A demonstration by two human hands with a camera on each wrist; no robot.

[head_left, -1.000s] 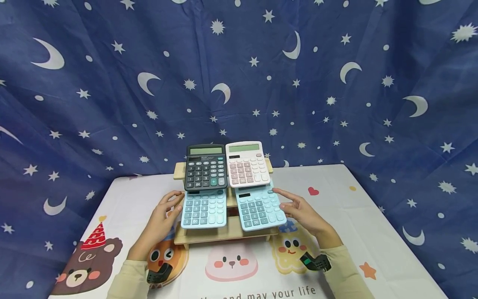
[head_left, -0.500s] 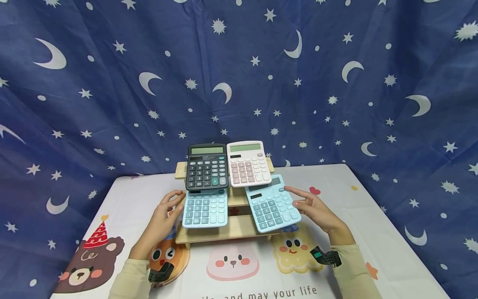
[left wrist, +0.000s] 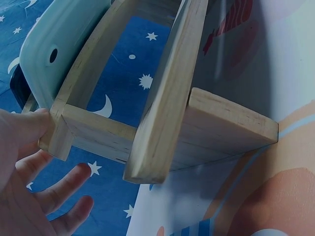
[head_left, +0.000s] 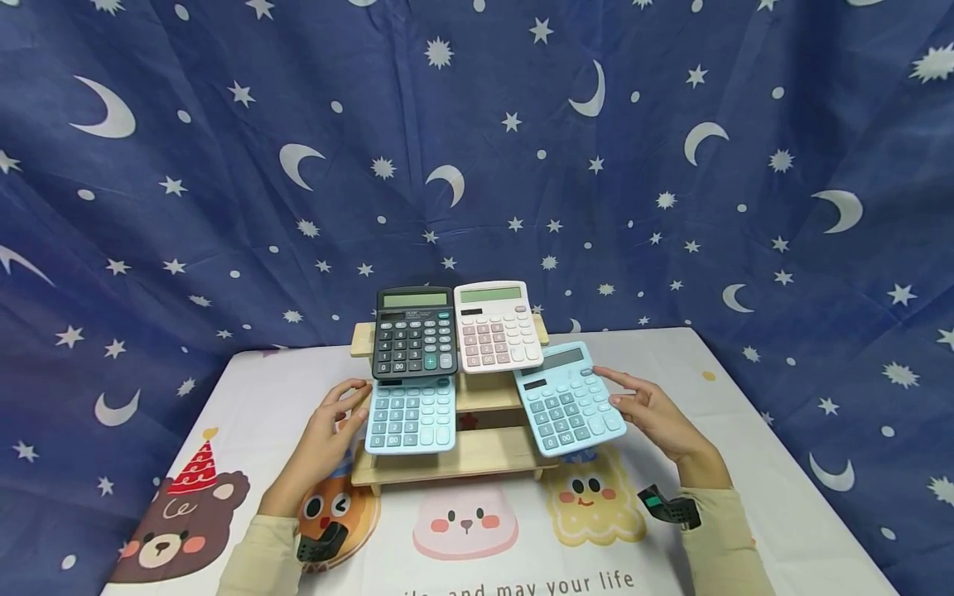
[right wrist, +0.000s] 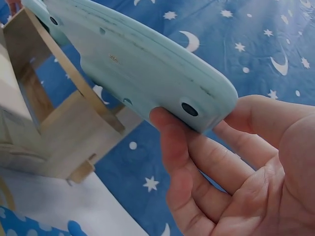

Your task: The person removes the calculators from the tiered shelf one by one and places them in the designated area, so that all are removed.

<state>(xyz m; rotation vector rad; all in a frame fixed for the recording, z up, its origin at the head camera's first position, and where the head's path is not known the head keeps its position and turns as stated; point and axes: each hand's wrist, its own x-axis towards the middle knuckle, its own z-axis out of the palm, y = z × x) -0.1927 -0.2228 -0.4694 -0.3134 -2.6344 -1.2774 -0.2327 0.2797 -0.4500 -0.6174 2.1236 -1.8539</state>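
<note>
My right hand (head_left: 659,418) pinches a light blue calculator (head_left: 570,400) by its right edge. In the right wrist view, fingertips lie against the underside of this tilted calculator (right wrist: 142,64). It sits at the right end of a wooden stand (head_left: 477,455), partly past its edge. My left hand (head_left: 320,434) holds the stand's left end beside another light blue calculator (head_left: 411,418). The left wrist view shows the thumb on the wooden end piece (left wrist: 56,135), other fingers loosely spread below. A black calculator (head_left: 415,335) and a white-pink calculator (head_left: 498,327) rest on the upper tier.
The stand is on a white tablecloth (head_left: 462,571) printed with cartoon figures. Close behind the table hangs a dark blue curtain (head_left: 477,240) with moons and stars. The two upper calculators overlap the tops of the lower ones.
My right hand has drawn the right light blue calculator rightward and tilted it, out from under the white-pink one. My left hand stays at the stand's left end.
</note>
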